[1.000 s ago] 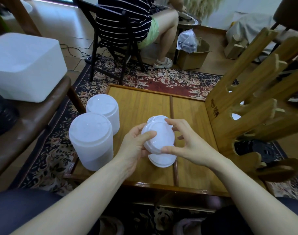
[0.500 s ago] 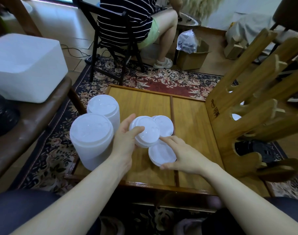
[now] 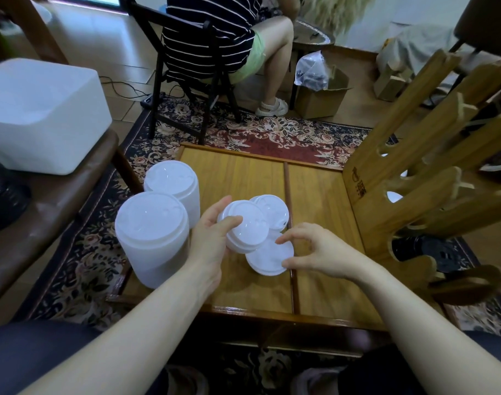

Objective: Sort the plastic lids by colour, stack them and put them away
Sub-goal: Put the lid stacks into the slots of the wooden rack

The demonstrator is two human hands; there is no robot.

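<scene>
Broadly, sorting looks well advanced: I see two tall white lid stacks [image 3: 152, 238] standing at the worktop's [image 3: 323, 212] left edge. My left hand [image 3: 209, 246] has its grip closed on a short white stack [image 3: 245, 228]. My right hand [image 3: 323, 252], grip half open and empty, hovers over a loose lid [image 3: 269, 258]; another lid [image 3: 273, 210] lies behind. Black lids [image 3: 431, 248] remain unsorted, I judge.

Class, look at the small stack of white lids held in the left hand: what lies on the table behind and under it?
Behind the held stack in the left hand, one white lid shows; below, a flat lid near the right hand. The stack covers parts of both.
</scene>
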